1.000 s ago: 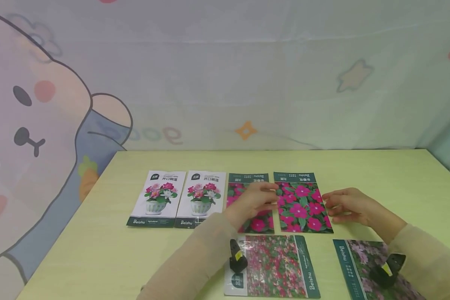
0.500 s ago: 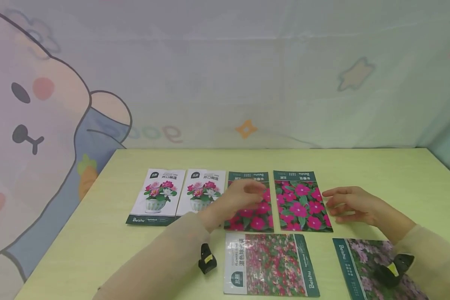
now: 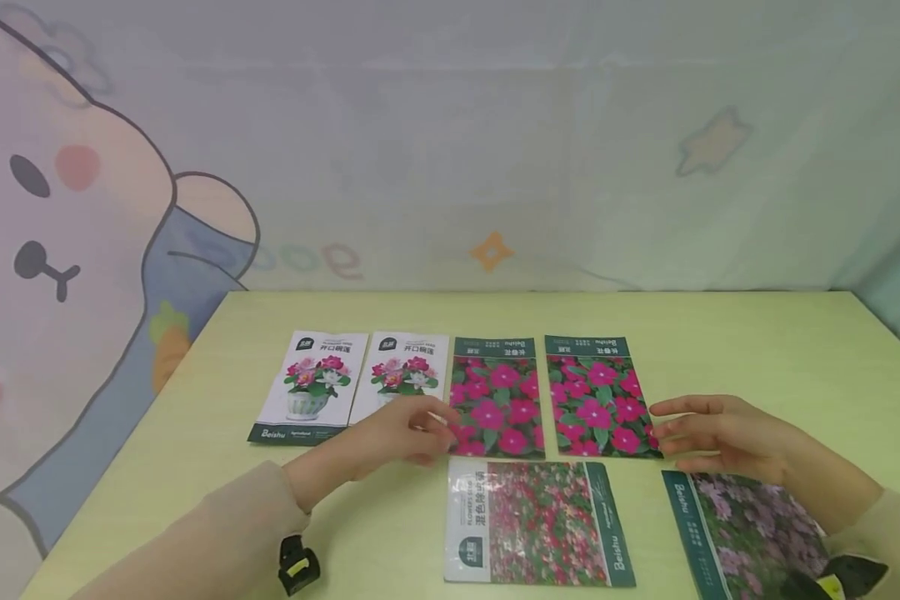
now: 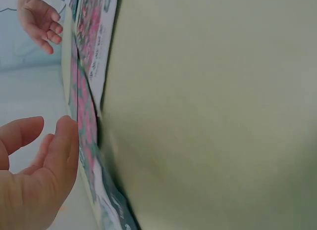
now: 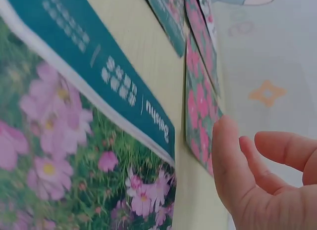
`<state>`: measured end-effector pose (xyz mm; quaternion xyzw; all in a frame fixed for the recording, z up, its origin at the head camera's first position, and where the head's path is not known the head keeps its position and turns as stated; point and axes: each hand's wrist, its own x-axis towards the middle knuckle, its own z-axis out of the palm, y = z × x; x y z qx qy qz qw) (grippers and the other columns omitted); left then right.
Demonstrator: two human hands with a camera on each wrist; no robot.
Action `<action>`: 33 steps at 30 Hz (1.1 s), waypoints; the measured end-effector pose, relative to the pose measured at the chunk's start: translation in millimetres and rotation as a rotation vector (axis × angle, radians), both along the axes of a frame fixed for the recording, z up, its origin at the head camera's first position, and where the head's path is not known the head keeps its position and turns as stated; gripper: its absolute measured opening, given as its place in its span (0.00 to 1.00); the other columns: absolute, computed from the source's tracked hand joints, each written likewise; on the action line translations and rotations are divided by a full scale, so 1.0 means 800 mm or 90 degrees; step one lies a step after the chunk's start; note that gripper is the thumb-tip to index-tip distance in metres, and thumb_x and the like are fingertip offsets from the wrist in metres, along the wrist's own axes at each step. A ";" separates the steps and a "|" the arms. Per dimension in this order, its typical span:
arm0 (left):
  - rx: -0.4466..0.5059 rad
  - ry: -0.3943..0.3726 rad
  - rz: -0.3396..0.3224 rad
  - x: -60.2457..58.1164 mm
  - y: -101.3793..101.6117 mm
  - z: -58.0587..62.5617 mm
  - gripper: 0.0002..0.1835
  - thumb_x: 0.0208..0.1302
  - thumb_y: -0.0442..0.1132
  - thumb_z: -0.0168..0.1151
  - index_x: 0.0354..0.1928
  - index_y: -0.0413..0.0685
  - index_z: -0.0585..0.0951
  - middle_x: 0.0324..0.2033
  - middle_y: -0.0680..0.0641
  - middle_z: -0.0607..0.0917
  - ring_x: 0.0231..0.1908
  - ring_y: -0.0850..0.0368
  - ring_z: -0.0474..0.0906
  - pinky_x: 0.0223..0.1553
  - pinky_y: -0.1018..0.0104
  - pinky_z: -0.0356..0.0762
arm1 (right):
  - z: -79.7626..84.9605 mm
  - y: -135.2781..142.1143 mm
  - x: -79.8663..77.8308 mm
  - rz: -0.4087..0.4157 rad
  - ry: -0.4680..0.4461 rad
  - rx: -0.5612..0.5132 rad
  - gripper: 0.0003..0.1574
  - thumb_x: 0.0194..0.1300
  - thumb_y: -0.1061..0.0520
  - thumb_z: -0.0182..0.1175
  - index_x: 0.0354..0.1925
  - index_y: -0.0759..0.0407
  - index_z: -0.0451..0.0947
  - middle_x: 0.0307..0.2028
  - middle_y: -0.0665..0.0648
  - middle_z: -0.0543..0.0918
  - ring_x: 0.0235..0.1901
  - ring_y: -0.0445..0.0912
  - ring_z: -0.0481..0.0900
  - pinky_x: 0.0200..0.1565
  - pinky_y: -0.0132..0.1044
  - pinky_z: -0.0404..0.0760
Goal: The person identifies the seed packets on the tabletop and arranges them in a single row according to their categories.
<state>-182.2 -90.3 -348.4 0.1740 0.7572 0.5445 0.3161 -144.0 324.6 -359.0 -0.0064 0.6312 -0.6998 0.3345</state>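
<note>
In the head view two seed packets with bright pink flowers stand side by side: a left pink packet (image 3: 495, 404) and a right pink packet (image 3: 598, 408). My left hand (image 3: 399, 435) is at the lower left edge of the left one, partly covering a white potted-flower packet (image 3: 411, 358). Its fingers are loosely bent and hold nothing; the left wrist view shows a gap between thumb and fingers (image 4: 64, 146). Beside the right pink packet's lower right edge is my right hand (image 3: 735, 437), fingers spread and relaxed, nothing gripped. Whether fingertips touch either packet I cannot tell.
Another white potted-flower packet (image 3: 318, 379) lies at the far left of the row. Nearer me are a sideways red-flower packet (image 3: 543, 525) and a purple-flower packet (image 3: 750, 521), the latter partly under my right forearm. A printed curtain (image 3: 435, 150) hangs behind the table (image 3: 757, 333).
My left hand has moved left and toward me, off the left pink packet, uncovering it. My right hand has shifted slightly toward me and stays beside the right pink packet.
</note>
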 end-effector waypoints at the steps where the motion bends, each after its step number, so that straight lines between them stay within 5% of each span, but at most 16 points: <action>1: -0.006 -0.013 0.007 0.003 -0.006 0.000 0.17 0.64 0.31 0.57 0.54 0.33 0.73 0.40 0.40 0.79 0.40 0.52 0.78 0.44 0.58 0.80 | 0.000 0.000 0.002 0.005 0.004 -0.008 0.16 0.72 0.62 0.46 0.50 0.48 0.76 0.46 0.54 0.80 0.45 0.47 0.80 0.48 0.42 0.79; 15: 0.000 -0.148 0.047 0.034 -0.025 -0.012 0.20 0.63 0.30 0.57 0.55 0.25 0.70 0.43 0.40 0.82 0.43 0.52 0.80 0.44 0.60 0.80 | -0.011 -0.030 0.035 0.112 -0.023 -0.164 0.21 0.73 0.65 0.40 0.56 0.58 0.73 0.50 0.57 0.79 0.50 0.49 0.78 0.50 0.40 0.78; 33: 0.023 -0.205 0.084 0.052 -0.007 -0.016 0.19 0.62 0.31 0.56 0.54 0.28 0.72 0.40 0.44 0.80 0.38 0.57 0.77 0.41 0.60 0.81 | -0.024 -0.054 0.044 0.062 -0.075 -0.167 0.18 0.71 0.66 0.44 0.54 0.61 0.74 0.45 0.58 0.82 0.45 0.49 0.81 0.46 0.38 0.80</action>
